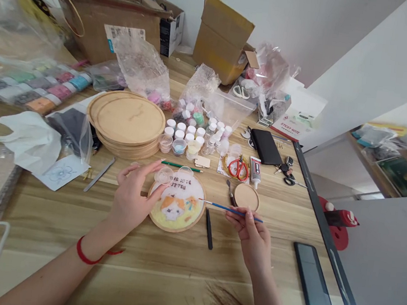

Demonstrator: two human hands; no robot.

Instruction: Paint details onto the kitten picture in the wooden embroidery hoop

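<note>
Head view, single camera.
Station: worn above and behind both hands, close over the worktop (173, 277).
Facing: forward and down.
Left hand (130, 203) and right hand (252, 237) sit low-centre, nearest the lens. Cardboard boxes (223, 36) and wall (298, 15) lie far beyond them. Worktop's edge runs to the right hand's right.

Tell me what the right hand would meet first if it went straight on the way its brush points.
The right hand holds a blue paintbrush pointing left. Straight on, its tip would likely first meet the round cat picture, at whose rim it sits; whether it touches is unclear.
</note>
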